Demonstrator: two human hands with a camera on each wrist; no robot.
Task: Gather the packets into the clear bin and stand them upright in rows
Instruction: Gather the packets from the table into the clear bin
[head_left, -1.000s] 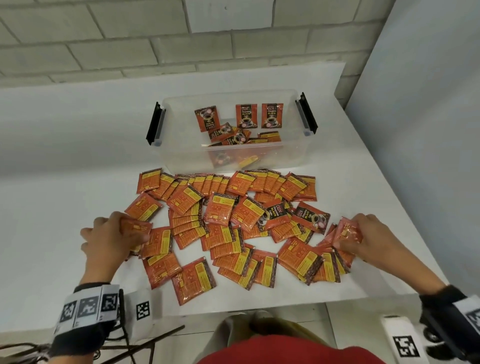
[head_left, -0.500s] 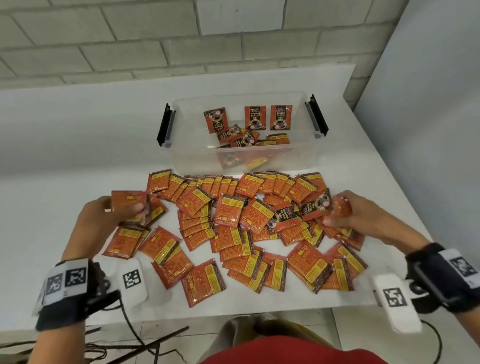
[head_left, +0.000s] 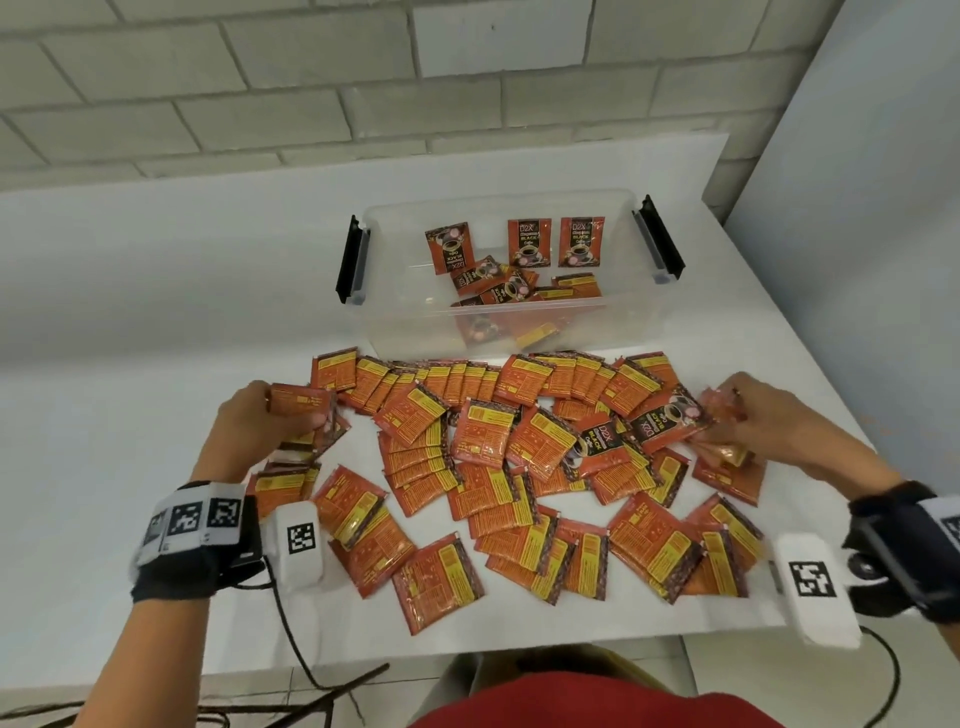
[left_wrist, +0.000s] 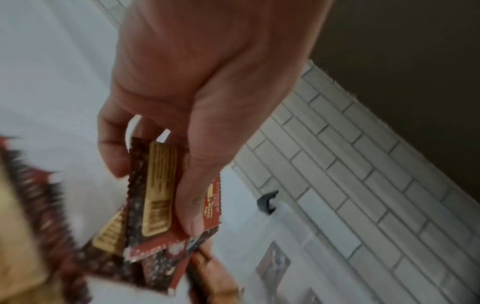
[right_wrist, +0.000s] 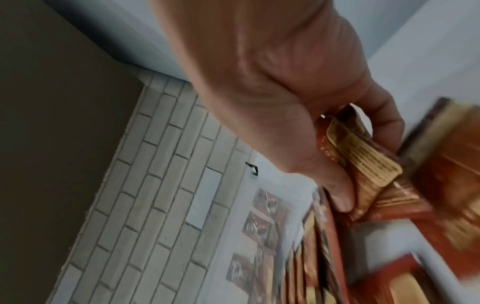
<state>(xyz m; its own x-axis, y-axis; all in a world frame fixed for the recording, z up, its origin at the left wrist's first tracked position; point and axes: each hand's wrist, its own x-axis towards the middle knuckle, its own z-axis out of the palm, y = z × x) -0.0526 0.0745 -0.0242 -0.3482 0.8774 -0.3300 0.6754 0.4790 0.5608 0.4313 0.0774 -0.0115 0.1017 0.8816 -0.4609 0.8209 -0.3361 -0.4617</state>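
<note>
Several orange packets (head_left: 519, 467) lie spread over the white table in front of the clear bin (head_left: 395, 322). Inside the bin three packets (head_left: 529, 241) lean on the far wall and a few more lie flat. My left hand (head_left: 260, 421) (left_wrist: 182, 144) grips a small stack of packets (head_left: 306, 410) (left_wrist: 155, 191) at the left edge of the spread, thumb on top. My right hand (head_left: 748, 421) (right_wrist: 311, 144) grips a bunch of packets (head_left: 724, 452) (right_wrist: 363, 164) at the right edge.
The bin has black latch handles (head_left: 349, 262) on both ends and stands near the grey brick wall (head_left: 311, 93). A white panel (head_left: 857, 156) rises at the right. The table's front edge (head_left: 467, 660) is near my body; cables (head_left: 291, 634) hang below it.
Both hands have picked up packets from the outer edges and moved up the table toward the bin. The left hand's stack has grown.
</note>
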